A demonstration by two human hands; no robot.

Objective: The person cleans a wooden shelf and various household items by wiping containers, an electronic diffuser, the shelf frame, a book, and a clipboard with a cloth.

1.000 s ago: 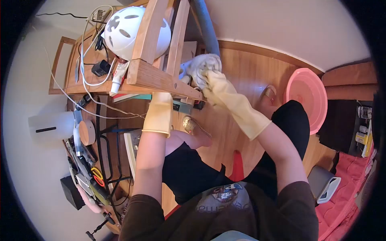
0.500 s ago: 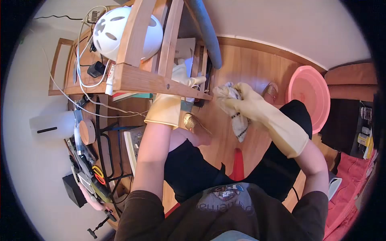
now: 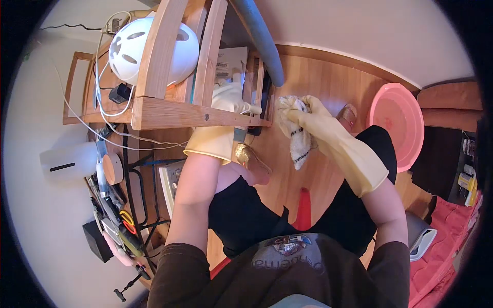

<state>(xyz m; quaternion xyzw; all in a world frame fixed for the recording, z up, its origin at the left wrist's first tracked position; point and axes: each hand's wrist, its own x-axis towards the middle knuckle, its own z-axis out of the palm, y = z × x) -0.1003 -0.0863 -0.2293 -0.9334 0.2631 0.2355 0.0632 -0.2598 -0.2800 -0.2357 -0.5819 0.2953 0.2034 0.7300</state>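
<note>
My right hand, in a cream rubber glove, pinches a white cloth printed with black lettering. The cloth hangs down above the wooden floor. My left hand, gloved the same way, reaches behind the front rail of a wooden rack. Its thumb points right and other fingers stretch away from it, with nothing visible in them; the rail hides part of the glove. Just beyond those fingers stands a white box with printed labels. A white helmet rests on the rack, left of my left hand.
A pink basin stands on the floor at right. White cables hang from the rack at left. A blue-grey tube leans by the wall. Scissors and tools hang at left. A red pointed piece shows between my legs.
The cloth and my right hand have shifted slightly up and left, and the cloth hangs differently. The rack and helmet appear a little further left. My left hand stays behind the rail.
</note>
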